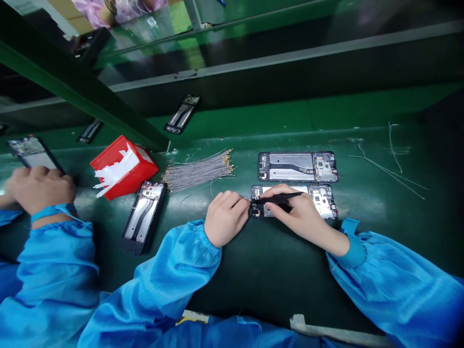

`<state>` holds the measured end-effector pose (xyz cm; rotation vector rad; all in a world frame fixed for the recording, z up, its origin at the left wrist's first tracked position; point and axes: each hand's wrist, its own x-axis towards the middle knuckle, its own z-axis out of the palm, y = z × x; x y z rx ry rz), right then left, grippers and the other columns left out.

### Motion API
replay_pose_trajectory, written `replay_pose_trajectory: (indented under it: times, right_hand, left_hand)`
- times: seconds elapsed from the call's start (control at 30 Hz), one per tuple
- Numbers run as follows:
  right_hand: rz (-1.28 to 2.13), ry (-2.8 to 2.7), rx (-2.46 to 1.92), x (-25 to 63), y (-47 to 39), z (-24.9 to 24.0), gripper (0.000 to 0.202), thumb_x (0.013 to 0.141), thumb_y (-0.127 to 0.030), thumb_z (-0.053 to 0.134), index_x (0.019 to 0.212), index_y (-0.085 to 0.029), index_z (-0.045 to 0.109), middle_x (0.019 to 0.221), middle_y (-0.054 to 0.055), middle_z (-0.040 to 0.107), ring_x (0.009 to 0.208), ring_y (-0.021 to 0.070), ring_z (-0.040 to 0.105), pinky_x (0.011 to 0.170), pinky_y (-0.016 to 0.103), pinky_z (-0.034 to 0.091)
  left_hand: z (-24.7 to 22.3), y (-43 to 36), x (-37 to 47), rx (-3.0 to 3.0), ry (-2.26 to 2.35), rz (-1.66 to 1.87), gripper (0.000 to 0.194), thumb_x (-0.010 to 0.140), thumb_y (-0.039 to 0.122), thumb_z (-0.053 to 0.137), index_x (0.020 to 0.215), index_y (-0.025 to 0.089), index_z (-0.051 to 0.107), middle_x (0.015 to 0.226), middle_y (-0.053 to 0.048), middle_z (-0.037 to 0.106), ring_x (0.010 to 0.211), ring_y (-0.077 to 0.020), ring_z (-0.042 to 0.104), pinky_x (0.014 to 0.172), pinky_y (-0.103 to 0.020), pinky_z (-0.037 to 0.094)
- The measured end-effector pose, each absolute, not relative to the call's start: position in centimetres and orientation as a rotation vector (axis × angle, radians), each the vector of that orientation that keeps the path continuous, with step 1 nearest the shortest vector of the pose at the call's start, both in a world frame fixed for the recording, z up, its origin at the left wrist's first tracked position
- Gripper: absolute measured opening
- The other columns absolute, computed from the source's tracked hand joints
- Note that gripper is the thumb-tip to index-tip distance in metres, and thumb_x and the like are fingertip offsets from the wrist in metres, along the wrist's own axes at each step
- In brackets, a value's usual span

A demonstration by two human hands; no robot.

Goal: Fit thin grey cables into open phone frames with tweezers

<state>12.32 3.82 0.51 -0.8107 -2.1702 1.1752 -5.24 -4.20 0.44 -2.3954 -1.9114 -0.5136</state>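
Near phone (321, 199) lies flat on the bench between the two hands, long side running left to right, its middle partly covered by the right hand (293, 209), which has its fingers closed around a black tool (288, 196) directed at the phone's left end. Left hand (227, 217) at that same end, fingers curled in — whether it grips anything, cannot tell. Far phone (290, 166) lies just beyond, parallel; wires (198, 171) bundled to its left.

pass: bench (268, 280) in front of handled phone (325, 200); left blocked: wire bundle (197, 171), red bin (139, 178); far right: dim, perhaps open
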Motion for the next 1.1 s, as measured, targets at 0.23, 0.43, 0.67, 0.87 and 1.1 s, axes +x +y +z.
replay_pose_trajectory:
  times: [0.23,0.43,0.67,0.87,1.1]
  right_hand:
    - [1.215,-2.146,-0.821,12.29,3.82,0.52,0.011,0.08,-0.018,0.052,0.089,-0.021,0.057,0.088,0.002,0.064,0.081,0.0159,0.062,0.067,0.027,0.05]
    - [1.186,-2.169,-0.802,12.33,3.9,0.56,0.012,0.078,-0.017,0.053,0.088,-0.02,0.058,0.087,0.002,0.065,0.081,0.0153,0.062,0.07,0.027,0.05]
    - [1.18,-2.163,-0.816,12.22,3.83,0.59,0.011,0.078,-0.016,0.053,0.087,-0.02,0.058,0.086,0.002,0.065,0.08,0.0154,0.062,0.067,0.026,0.051]
    - [1.12,-2.191,-0.712,12.29,3.73,0.55,0.013,0.079,-0.016,0.051,0.091,-0.02,0.056,0.088,0.003,0.064,0.083,0.0156,0.061,0.073,0.029,0.05]
    - [0.886,-2.385,-0.471,11.89,3.13,0.78,0.015,0.079,-0.011,0.044,0.089,-0.02,0.051,0.088,0.007,0.062,0.084,0.0191,0.058,0.072,0.034,0.049]
  left_hand:
    - [0.55,-4.28,-5.13,-2.4,-1.871,-0.455,0.02,0.086,0.021,0.043,0.073,0.017,0.058,0.067,-0.002,0.052,0.064,-0.0141,0.042,0.059,-0.027,0.032]
    - [0.45,-4.37,-5.21,-2.42,-1.841,-0.428,0.017,0.085,0.021,0.045,0.074,0.018,0.058,0.068,-0.002,0.054,0.066,-0.0147,0.042,0.06,-0.028,0.032]
    - [0.44,-4.44,-5.23,-2.429,-1.828,-0.441,0.016,0.085,0.02,0.046,0.075,0.018,0.058,0.069,-0.002,0.055,0.066,-0.0148,0.043,0.06,-0.028,0.032]
    - [0.46,-4.42,-5.27,-2.439,-1.828,-0.433,0.017,0.085,0.021,0.045,0.075,0.018,0.058,0.069,-0.002,0.055,0.067,-0.015,0.043,0.06,-0.028,0.032]
    - [0.72,-4.39,-5.19,-2.462,-1.831,-0.431,0.019,0.086,0.021,0.043,0.073,0.017,0.057,0.068,-0.002,0.054,0.066,-0.0149,0.043,0.059,-0.029,0.031]
